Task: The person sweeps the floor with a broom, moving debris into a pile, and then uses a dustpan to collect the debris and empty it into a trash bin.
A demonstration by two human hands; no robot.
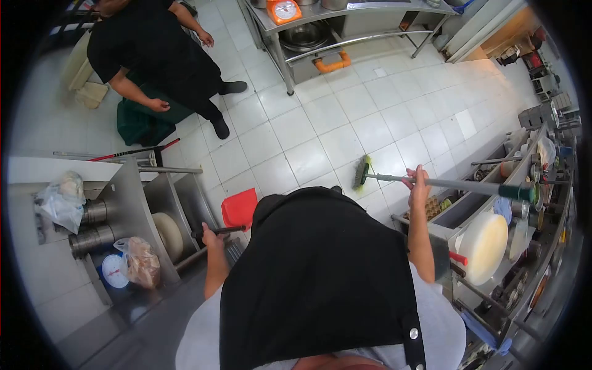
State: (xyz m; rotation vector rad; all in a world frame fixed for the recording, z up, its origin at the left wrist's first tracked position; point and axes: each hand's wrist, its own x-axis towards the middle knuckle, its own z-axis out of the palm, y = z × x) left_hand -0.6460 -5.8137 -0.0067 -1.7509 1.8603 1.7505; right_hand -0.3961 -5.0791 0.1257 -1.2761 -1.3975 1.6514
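My right hand (418,186) is wrapped around the grey pole of a broom (459,185). Its green-and-yellow bristle head (362,172) rests on the white floor tiles ahead of me, and the pole's dark green end points off to the right. On the other side, my left hand (213,237) grips the dark handle of a red dustpan (240,208). The pan sits low by the metal shelving, in front of my black apron (308,259), which hides part of the floor near my feet.
A person in black (145,49) stands at upper left beside a dark green bin (139,123). A steel table (357,9) carries an orange scale (283,11). Metal shelving (123,203) flanks my left; a counter with a round white board (484,246) flanks my right.
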